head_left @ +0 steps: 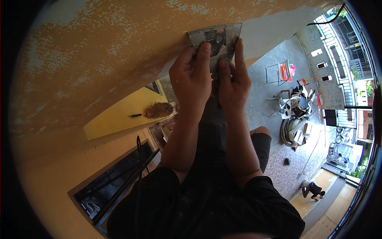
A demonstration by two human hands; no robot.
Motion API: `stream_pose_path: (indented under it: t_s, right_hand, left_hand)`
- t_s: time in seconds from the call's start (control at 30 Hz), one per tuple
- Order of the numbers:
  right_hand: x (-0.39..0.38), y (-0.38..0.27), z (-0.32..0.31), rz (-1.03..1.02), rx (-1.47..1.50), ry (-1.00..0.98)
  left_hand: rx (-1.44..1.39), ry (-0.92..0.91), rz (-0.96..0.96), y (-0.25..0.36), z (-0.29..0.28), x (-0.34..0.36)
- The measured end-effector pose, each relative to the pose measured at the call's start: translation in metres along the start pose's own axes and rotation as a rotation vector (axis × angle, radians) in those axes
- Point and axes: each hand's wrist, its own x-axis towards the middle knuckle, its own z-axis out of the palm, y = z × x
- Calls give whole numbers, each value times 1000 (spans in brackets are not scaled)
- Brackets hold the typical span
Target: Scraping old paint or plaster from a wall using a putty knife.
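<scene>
While both hands press it flat against the wall, the wide metal scraper blade [217, 38] sits at the top of the view, on the line where worn orange paint [99, 51] meets a smooth pale grey coat [274, 28]. The left hand [191, 79] has its grip closed over the blade's lower part, fingertips pushed onto the metal; the right hand [232, 79] grips beside it, touching the left, with one finger stretched up along the blade's right edge. A dark rectangular label shows on the blade between the two sets of fingers. Below the forearms is the person's black shirt [207, 207]. To the left, one brown feather duster [157, 110] lies on a yellow ledge [115, 115], and under it is a dark window [115, 183] — one frame. Far down on the right, a grey yard floor [270, 95] carries a heap of boxes and white clutter [296, 111], a red-and-white sign-like panel [287, 71] on a metal frame, and another person [314, 189] crouching.
</scene>
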Motion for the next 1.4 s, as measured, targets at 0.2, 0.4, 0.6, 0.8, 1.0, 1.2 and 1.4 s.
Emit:
stream_pose_path:
  t_s: [0.2, 0.4, 0.6, 0.8, 1.0, 1.2, 1.4]
  right_hand:
    - [5, -1, -14, -52, -54, -15]
    - [3, -3, -16, -48, -102, -33]
    - [6, 20, 4, -86, 35, 29]
    - [22, -6, 0, -75, 210, 47]
    - [18, -9, -16, -42, 216, -6]
    - [26, -1, -34, 36, 37, -10]
    - [41, -1, -42, 125, -32, -57]
  left_hand:
    - [-51, 33, 23, -9, 8, -4]
    - [-96, 23, -27, -10, 4, -3]
    - [57, -21, 64, -1, -1, 8]
    - [69, -48, 306, 20, 17, 21]
    - [12, -84, 139, 10, 19, 9]
    - [-179, -90, 111, -20, 32, 2]
    - [-151, -92, -15, -16, 38, -1]
